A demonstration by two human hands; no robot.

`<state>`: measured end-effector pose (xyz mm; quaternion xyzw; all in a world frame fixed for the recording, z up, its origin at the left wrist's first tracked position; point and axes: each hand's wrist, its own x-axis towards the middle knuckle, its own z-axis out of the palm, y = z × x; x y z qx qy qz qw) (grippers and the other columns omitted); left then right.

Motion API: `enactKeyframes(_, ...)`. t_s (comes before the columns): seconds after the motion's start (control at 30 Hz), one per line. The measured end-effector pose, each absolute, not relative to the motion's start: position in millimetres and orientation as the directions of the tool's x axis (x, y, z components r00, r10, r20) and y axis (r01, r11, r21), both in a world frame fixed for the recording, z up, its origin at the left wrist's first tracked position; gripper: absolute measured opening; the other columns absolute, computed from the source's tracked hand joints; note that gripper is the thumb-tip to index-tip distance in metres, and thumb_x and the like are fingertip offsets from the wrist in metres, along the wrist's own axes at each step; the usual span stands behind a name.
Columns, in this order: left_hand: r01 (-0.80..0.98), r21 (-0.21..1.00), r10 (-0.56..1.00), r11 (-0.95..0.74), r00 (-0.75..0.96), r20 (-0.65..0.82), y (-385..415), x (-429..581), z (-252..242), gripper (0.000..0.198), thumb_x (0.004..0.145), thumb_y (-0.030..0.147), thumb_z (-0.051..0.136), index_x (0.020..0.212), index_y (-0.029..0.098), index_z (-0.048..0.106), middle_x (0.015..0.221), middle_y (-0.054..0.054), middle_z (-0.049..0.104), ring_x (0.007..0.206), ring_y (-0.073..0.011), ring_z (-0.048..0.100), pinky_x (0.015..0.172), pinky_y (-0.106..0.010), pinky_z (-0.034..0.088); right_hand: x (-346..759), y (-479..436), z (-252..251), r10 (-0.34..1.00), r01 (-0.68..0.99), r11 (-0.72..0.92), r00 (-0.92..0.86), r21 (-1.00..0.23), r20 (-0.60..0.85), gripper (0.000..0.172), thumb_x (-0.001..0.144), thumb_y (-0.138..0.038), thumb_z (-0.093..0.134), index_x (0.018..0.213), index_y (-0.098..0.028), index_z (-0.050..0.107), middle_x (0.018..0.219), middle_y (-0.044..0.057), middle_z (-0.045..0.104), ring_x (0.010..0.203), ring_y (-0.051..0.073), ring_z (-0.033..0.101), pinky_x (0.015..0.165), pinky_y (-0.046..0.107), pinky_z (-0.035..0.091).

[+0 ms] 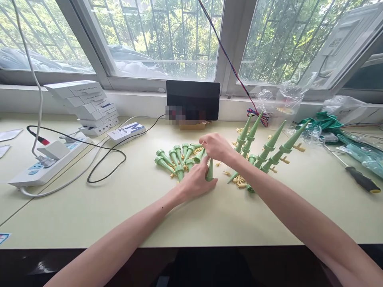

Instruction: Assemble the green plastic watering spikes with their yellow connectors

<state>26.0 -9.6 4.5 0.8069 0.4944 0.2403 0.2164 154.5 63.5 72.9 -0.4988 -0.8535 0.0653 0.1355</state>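
My left hand is closed around a green plastic watering spike, which stands point up on the table between thumb and fingers. Just above it my right hand is closed, fingertips bent together at the edge of a pile; what they pinch is hidden. The pile holds several loose green spikes with ribbed collars, lying at angles. Pale yellow valve pieces lie among them. To the right, several assembled spikes stand points up with yellow valves on their sides. More yellow valves lie beside them, partly behind my right forearm.
A power strip with cables and a stack of white boxes stand left. A dark screen is at the back. A screwdriver and plastic bags lie right. The table's front edge runs below my forearms.
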Motion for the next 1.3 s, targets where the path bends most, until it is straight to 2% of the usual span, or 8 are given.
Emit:
enactKeyframes(0.17, 0.669, 0.614, 0.897, -0.418, 0.410, 0.163, -10.5, 26.5, 7.8, 0.071, 0.076, 0.033, 0.060, 0.141, 0.019, 0.034, 0.064, 0.003, 0.051, 0.064, -0.0189, 0.049, 0.060, -0.029, 0.035, 139.5, 94.6, 69.2, 0.859, 0.847, 0.505, -0.511, -0.166, 0.006, 0.025, 0.081, -0.007, 0.056, 0.095, -0.017, 0.074, 0.093, 0.012, 0.070, 0.079, 0.021, 0.065, 0.065, 0.027, 0.041)
enactKeyframes(0.4, 0.668, 0.620, 0.899, -0.411, 0.411, 0.152, -11.7, 26.7, 10.4, 0.070, 0.075, 0.035, 0.062, 0.138, 0.016, 0.040, 0.062, 0.003, 0.048, 0.065, -0.0199, 0.050, 0.058, -0.029, 0.033, 126.6, 102.7, 68.3, 0.848, 0.846, 0.513, -0.526, -0.146, -0.067, 0.032, 0.077, -0.001, 0.057, 0.097, -0.017, 0.076, 0.107, 0.014, 0.069, 0.083, 0.022, 0.066, 0.062, 0.026, 0.043)
enactKeyframes(0.6, 0.661, 0.632, 0.902, -0.405, 0.400, 0.159, -12.0, 27.2, 9.8, 0.060, 0.073, 0.034, 0.063, 0.128, 0.018, 0.046, 0.065, 0.002, 0.052, 0.068, -0.0208, 0.051, 0.059, -0.030, 0.036, 118.8, 102.4, 64.5, 0.841, 0.838, 0.520, -0.536, -0.162, -0.073, 0.033, 0.078, -0.001, 0.057, 0.101, -0.017, 0.074, 0.112, 0.013, 0.068, 0.087, 0.021, 0.066, 0.067, 0.026, 0.045)
enactKeyframes(0.73, 0.656, 0.628, 0.898, -0.418, 0.402, 0.178, -11.7, 27.2, 9.0, 0.054, 0.073, 0.034, 0.064, 0.122, 0.018, 0.049, 0.066, 0.001, 0.053, 0.068, -0.0216, 0.051, 0.059, -0.031, 0.037, 115.5, 101.9, 60.3, 0.834, 0.833, 0.531, -0.546, -0.152, -0.080, 0.031, 0.077, -0.002, 0.058, 0.099, -0.017, 0.074, 0.109, 0.014, 0.068, 0.083, 0.022, 0.066, 0.063, 0.026, 0.045)
enactKeyframes(1.3, 0.675, 0.608, 0.894, -0.417, 0.427, 0.138, -11.6, 27.2, 8.8, 0.042, 0.074, 0.035, 0.061, 0.111, 0.020, 0.046, 0.069, 0.002, 0.051, 0.066, -0.0204, 0.047, 0.058, -0.031, 0.034, 114.7, 93.7, 58.9, 0.824, 0.831, 0.547, -0.556, -0.102, -0.107, 0.035, 0.072, 0.004, 0.061, 0.095, -0.018, 0.074, 0.105, 0.013, 0.068, 0.080, 0.021, 0.067, 0.061, 0.026, 0.044)
